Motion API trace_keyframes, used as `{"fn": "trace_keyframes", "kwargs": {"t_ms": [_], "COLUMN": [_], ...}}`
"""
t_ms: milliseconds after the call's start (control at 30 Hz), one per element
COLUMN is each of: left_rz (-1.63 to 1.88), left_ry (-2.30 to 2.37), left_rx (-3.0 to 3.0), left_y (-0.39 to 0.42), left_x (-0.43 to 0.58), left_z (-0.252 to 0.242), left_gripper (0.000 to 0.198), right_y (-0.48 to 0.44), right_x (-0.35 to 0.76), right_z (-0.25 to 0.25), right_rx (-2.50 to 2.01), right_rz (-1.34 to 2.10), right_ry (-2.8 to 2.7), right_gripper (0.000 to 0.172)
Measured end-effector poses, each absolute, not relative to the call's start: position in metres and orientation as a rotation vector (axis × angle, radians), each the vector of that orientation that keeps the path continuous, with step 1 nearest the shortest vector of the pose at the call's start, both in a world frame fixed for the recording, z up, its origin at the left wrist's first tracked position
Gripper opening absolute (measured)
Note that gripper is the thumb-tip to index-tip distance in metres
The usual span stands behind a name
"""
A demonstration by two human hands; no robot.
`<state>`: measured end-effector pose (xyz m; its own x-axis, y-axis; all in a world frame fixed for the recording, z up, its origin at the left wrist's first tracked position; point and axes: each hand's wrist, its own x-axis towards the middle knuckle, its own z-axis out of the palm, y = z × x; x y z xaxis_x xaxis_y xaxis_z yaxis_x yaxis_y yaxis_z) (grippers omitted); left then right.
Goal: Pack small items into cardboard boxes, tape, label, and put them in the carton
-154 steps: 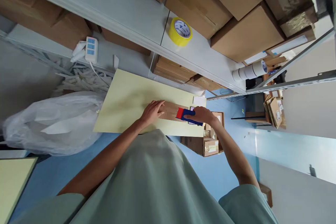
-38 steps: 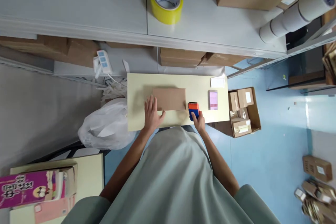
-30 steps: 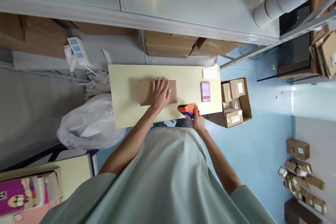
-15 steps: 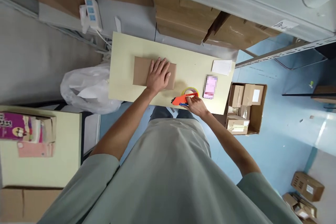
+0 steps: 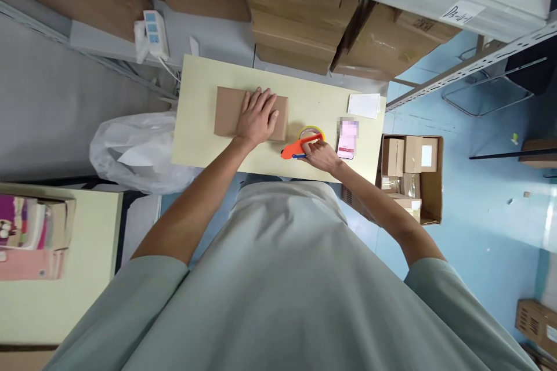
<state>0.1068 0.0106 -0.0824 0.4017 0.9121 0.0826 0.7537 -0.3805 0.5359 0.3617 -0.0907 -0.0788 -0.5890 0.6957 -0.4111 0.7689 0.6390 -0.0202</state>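
Note:
A brown cardboard box [image 5: 227, 111] lies on the pale yellow table [image 5: 198, 84]. Flat across its top rests my left hand [image 5: 256, 117], fingers stretched out. My right hand [image 5: 322, 155] is wrapped round an orange tape dispenser [image 5: 292, 149] with a blue part on its near side. A roll of tape [image 5: 319, 129] with a yellow rim sits at the dispenser. The dispenser is just right of the box's near corner, apart from it. Beyond my right hand a phone [image 5: 347, 139] with a pink screen lies on the table.
White papers [image 5: 364, 105] lie at the table's right end. An open carton of small boxes [image 5: 430, 185] stands on the floor at right. A plastic bag [image 5: 130, 148] hangs at left. Large cartons [image 5: 296, 29] fill the shelf behind, beside a power strip [image 5: 155, 35].
The head view has shifted slightly. My right hand and the tape dispenser have moved a little away from my body over the table. My left hand stays flat on the box.

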Motion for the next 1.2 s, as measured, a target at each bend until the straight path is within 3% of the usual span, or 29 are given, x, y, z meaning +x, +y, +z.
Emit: {"fn": "trace_keyframes", "kwargs": {"t_ms": [667, 1200], "left_rz": [0.606, 0.421], "left_ry": [1.366, 1.348], "left_rx": [2.294, 2.345], "left_y": [0.016, 0.005], "left_x": [0.107, 0.118], "left_z": [-0.098, -0.083], "left_gripper": [0.065, 0.066], "right_y": [-0.102, -0.12], "right_x": [0.351, 0.331], "right_z": [-0.096, -0.097], "right_rx": [1.385, 1.411], "right_rz": [-0.077, -0.209], "right_ry": [2.422, 2.384], "right_gripper": [0.052, 0.063]}}
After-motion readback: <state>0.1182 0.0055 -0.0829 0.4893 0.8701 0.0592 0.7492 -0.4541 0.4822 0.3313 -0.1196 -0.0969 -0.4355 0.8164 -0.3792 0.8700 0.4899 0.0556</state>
